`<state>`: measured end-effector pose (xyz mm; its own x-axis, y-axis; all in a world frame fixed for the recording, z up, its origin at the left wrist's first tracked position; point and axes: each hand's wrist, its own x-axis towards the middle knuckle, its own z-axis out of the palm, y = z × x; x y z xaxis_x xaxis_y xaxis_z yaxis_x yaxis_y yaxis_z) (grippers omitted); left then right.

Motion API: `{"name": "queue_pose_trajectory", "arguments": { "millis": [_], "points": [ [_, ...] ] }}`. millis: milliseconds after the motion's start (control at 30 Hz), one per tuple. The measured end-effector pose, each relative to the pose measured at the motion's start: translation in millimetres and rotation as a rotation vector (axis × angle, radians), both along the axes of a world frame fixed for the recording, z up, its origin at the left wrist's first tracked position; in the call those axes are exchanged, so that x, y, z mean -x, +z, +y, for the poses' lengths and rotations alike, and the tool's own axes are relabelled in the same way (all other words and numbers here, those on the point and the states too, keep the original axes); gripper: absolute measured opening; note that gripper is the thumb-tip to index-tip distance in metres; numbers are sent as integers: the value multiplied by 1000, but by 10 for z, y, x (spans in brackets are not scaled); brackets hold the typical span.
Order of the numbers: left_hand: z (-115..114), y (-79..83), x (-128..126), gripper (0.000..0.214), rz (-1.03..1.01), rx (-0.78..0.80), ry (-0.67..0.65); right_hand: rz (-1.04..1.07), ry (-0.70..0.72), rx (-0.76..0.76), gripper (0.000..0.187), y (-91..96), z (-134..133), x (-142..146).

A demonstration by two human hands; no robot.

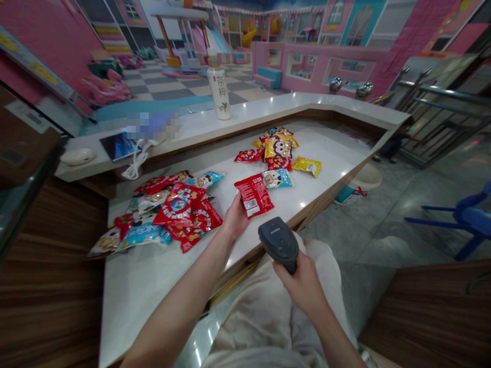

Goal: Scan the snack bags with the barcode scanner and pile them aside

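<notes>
My left hand (235, 219) — fingers pinching red snack packet (254, 195) on white counter (130, 286), just beside heap of packets (169, 214). Right hand (303, 286) clenched round barcode scanner (279, 243). Risk — slick foil slipping from loose pinch, landing in heap.

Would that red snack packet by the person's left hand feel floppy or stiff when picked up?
The red snack packet is probably light and fairly floppy, since it lies thin and flat beside the left hand. Its glossy film might slide easily on the white counter. With that flat shape, it seems unlikely to roll.
</notes>
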<state>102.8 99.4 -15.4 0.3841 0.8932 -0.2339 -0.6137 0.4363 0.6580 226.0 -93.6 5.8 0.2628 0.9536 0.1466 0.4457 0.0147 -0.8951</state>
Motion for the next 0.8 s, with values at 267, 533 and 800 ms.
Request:
{"name": "queue_pose_trajectory", "arguments": {
  "millis": [267,533,800],
  "points": [
    [149,274,337,45,820,-696,251,-36,-24,-8,13,24,-31,-101],
    [505,18,636,31,1310,-935,471,-25,-38,-17,16,37,-30,-144],
    [546,-10,282,52,1332,-1013,362,-30,-70,-41,20,56,-38,-259]
  ]
}}
